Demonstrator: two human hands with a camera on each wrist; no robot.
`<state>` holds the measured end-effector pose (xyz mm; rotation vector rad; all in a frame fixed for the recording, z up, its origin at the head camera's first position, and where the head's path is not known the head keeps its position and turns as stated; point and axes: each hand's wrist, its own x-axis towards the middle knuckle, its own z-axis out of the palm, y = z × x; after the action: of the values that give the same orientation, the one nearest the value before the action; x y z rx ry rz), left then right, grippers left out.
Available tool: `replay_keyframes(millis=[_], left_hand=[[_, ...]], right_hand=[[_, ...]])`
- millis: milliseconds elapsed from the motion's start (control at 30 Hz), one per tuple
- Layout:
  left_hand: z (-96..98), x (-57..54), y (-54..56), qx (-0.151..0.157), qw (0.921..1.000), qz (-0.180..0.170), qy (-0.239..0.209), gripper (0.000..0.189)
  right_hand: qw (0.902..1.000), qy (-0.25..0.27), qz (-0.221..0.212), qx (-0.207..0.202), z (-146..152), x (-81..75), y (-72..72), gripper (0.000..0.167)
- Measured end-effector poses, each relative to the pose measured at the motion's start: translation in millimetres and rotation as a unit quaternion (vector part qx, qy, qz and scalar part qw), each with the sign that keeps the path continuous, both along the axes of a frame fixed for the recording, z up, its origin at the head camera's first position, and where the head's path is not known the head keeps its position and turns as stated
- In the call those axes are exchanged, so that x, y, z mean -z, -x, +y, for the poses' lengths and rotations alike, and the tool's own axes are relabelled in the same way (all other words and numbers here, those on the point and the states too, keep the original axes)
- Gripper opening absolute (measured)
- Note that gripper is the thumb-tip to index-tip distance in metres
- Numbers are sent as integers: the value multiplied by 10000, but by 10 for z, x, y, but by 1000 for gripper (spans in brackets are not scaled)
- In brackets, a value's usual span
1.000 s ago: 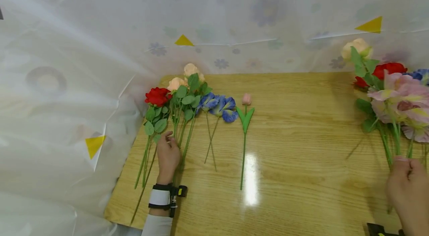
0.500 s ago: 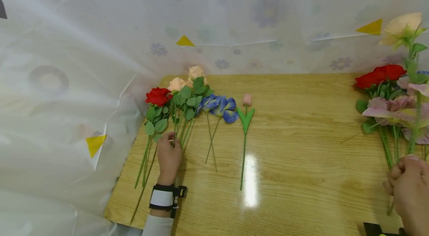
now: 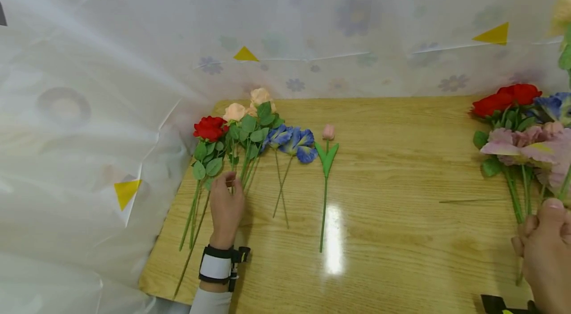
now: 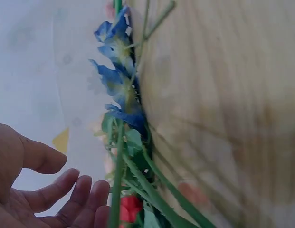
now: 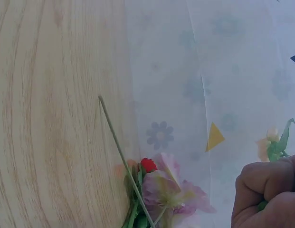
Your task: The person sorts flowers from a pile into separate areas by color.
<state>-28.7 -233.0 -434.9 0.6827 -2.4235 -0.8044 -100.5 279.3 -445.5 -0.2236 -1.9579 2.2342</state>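
Note:
My left hand (image 3: 226,212) is beside the green stems of the peach roses (image 3: 235,112) on the left of the table. In the left wrist view its thumb and loosely bent fingers are apart, close to the stems. My right hand (image 3: 547,249) grips the stem of another peach rose (image 5: 264,148), whose bloom stands high at the right edge of the head view. Next to that hand lie pink-purple flowers (image 3: 508,144), red roses (image 3: 506,100) and a blue flower (image 3: 555,106).
A red rose (image 3: 209,128) lies left of the peach ones. Blue irises (image 3: 298,144) with crossed stems and a pink tulip (image 3: 327,131) lie toward the middle of the wooden table (image 3: 392,155). A thin stem (image 5: 118,149) sticks out from the right pile. A patterned sheet (image 3: 312,17) hangs behind.
My right hand has lifted the peach rose up and to the right, away from the right pile. The left hand has shifted slightly among the stems.

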Motion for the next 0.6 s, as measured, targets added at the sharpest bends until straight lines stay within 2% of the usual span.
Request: replay_keyframes(millis=[100,200,367,400,467,600], left_hand=[[41,-58,6,147,9994,296,89,21],[111,-120,9,435,9966,684,129,19],[279,-217,39,1049,9860,1277,213,17],[319,-237,48,1164,9836,1359,214,17],[407,-276,65,1410,9789,1463,200,17],[605,-355,100,1832,9718,1484,-45,19]], right_hand=[[9999,40,68,-124,-8,-6,-13,57],[9997,8,32,-243,-30,-8,-30,57],[9999,97,-69,71,-171,-41,-44,60],[9997,237,-28,73,-201,-45,-49,60],[9999,103,40,-51,-260,-49,-60,62],[9982,61,320,-498,-380,-51,-84,58]])
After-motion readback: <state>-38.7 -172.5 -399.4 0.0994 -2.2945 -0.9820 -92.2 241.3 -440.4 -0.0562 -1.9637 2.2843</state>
